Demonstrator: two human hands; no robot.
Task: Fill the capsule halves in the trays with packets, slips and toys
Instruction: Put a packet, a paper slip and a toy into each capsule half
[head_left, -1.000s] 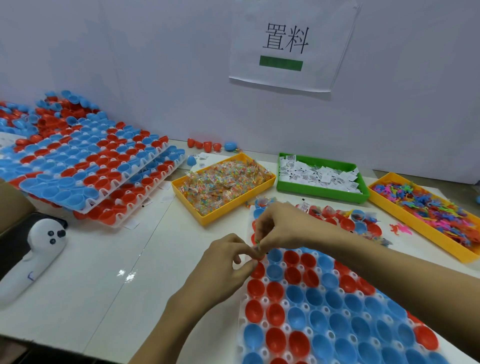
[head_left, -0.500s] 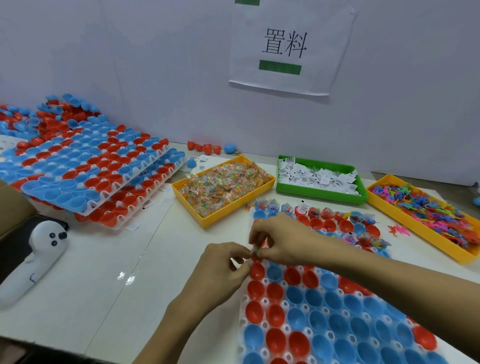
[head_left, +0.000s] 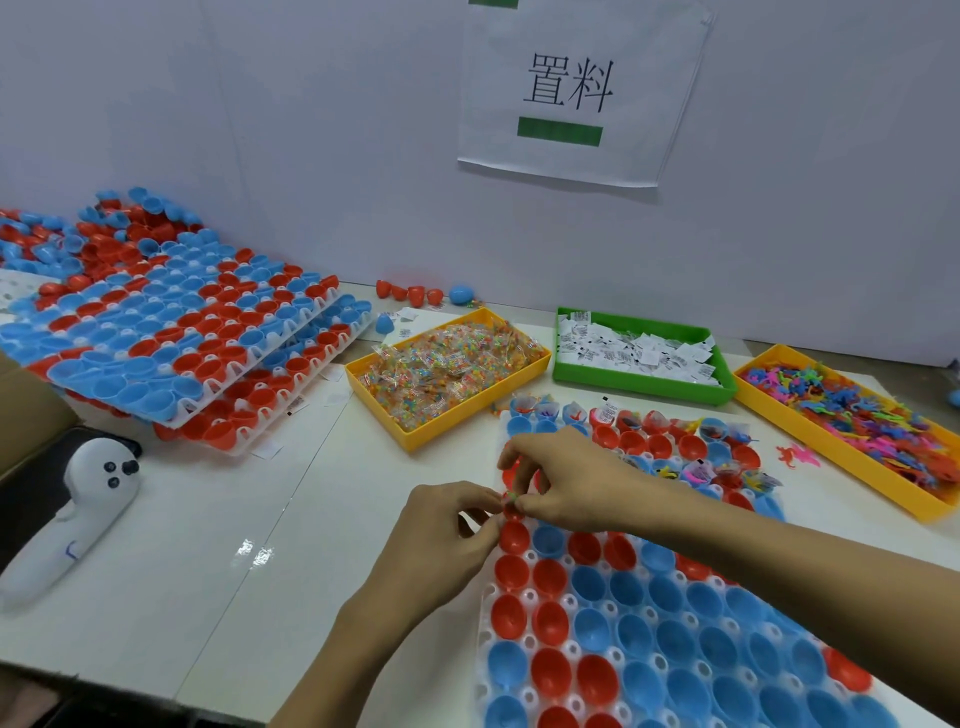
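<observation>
A white tray (head_left: 487, 618) of red and blue capsule halves lies in front of me; the far rows hold packets and toys, the near ones are bare. My left hand (head_left: 441, 535) and my right hand (head_left: 561, 480) meet over the tray's left edge. Between their fingertips both pinch a small packet of coloured beads (head_left: 510, 500), just above a red capsule half (head_left: 514, 535). Behind the tray stand a yellow bin of bead packets (head_left: 447, 374), a green bin of white paper slips (head_left: 639, 356) and a yellow bin of small colourful toys (head_left: 852, 415).
Stacked trays of capsule halves (head_left: 182, 338) fill the left, with loose halves (head_left: 78, 234) heaped behind. A white handheld device (head_left: 78, 514) lies at the near left. A few loose capsules (head_left: 415, 293) sit by the wall. A pink toy (head_left: 797, 456) lies on the table.
Both hands stay pinched on the packet at the tray's left edge. The view has shifted slightly, and the hands sit a little lower in it.
</observation>
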